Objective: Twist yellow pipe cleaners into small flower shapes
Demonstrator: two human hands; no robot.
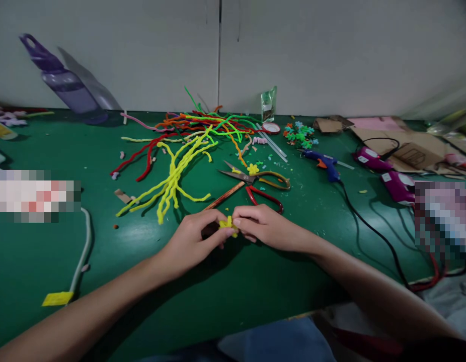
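Between my two hands is a small yellow pipe-cleaner flower point(228, 224), partly covered by fingers. My left hand point(203, 231) pinches it from the left with thumb and fingers. From the right, the closed fingertips of my right hand point(261, 225) grip its other side. Just beyond my hands lie scissors point(251, 178) with one red and one olive handle, blades parted and pointing left. A finished-looking yellow flower point(253, 169) rests by the blades. A brown stick point(225, 195) reaches from the scissors toward my left hand. Long yellow pipe cleaners point(174, 176) lie in a loose bundle farther left.
Mixed coloured pipe cleaners point(218, 123) are heaped near the wall. A blue glue gun point(325, 163) with a black cord lies right, near a green-and-orange cluster point(300, 134) and cardboard point(414, 151). A purple bottle point(72, 90) stands back left. A grey cable point(85, 241) lies left.
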